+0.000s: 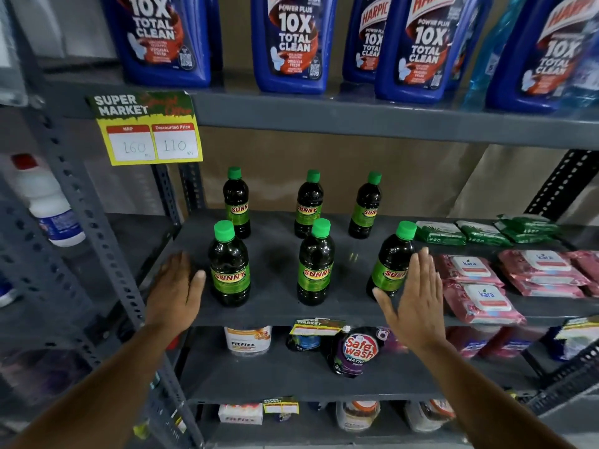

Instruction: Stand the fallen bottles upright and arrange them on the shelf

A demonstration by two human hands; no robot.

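Note:
Several dark bottles with green caps and green "SUNNY" labels stand upright on the grey middle shelf (275, 254), in a back row and a front row. The front row holds a left bottle (229, 264), a middle bottle (315, 262) and a right bottle (390, 260). The back row has bottles at left (237, 204), middle (308, 204) and right (365, 205). My left hand (175, 290) is flat and open just left of the front-left bottle, holding nothing. My right hand (415, 296) is open beside the front-right bottle, overlapping its right side, fingers spread.
Pink wipe packs (479, 296) and green packs (440, 233) lie at the right of the same shelf. Blue toilet-cleaner bottles (291, 43) fill the shelf above, with a yellow price tag (149, 134) hanging from its edge. A grey upright post (97, 238) stands left. Detergent pouches (355, 351) sit below.

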